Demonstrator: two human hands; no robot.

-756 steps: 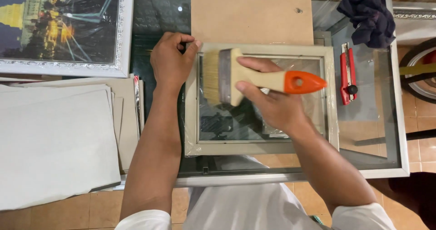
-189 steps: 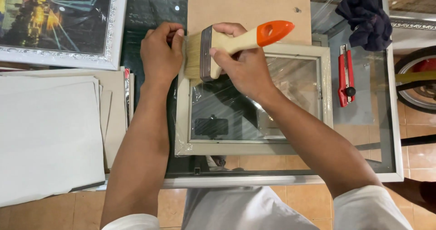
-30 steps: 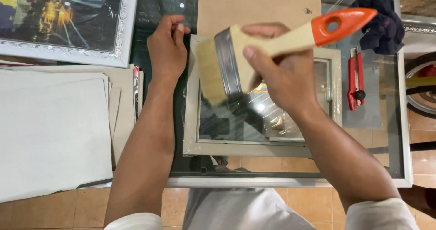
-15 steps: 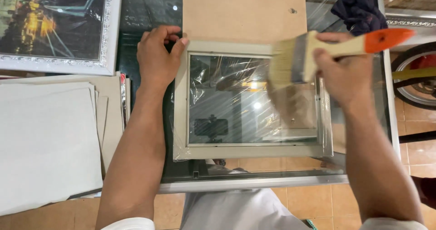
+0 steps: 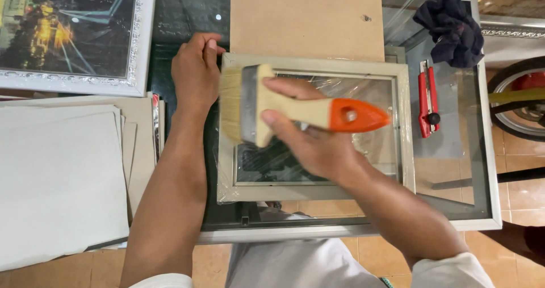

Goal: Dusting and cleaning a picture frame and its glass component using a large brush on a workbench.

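A pale grey picture frame [image 5: 404, 123] with a glass pane wrapped in clear film lies flat on a glass-topped table. My right hand [image 5: 309, 137] grips a wide paintbrush [image 5: 250, 103] with a wooden handle and an orange end, held sideways over the pane, bristles toward the frame's left side. My left hand [image 5: 196, 72] rests on the frame's top left corner, fingers pressed down on it.
A brown backing board [image 5: 306, 18] lies behind the frame. A red utility knife [image 5: 427, 97] and a dark cloth [image 5: 451, 29] sit at the right. A framed night-city picture [image 5: 68, 32] is at top left, stacked grey sheets [image 5: 57, 180] at left, a wheel [image 5: 522, 103] at far right.
My right hand has swept the brush from the frame's right side back across to its left side. My left hand stays on the top left corner.
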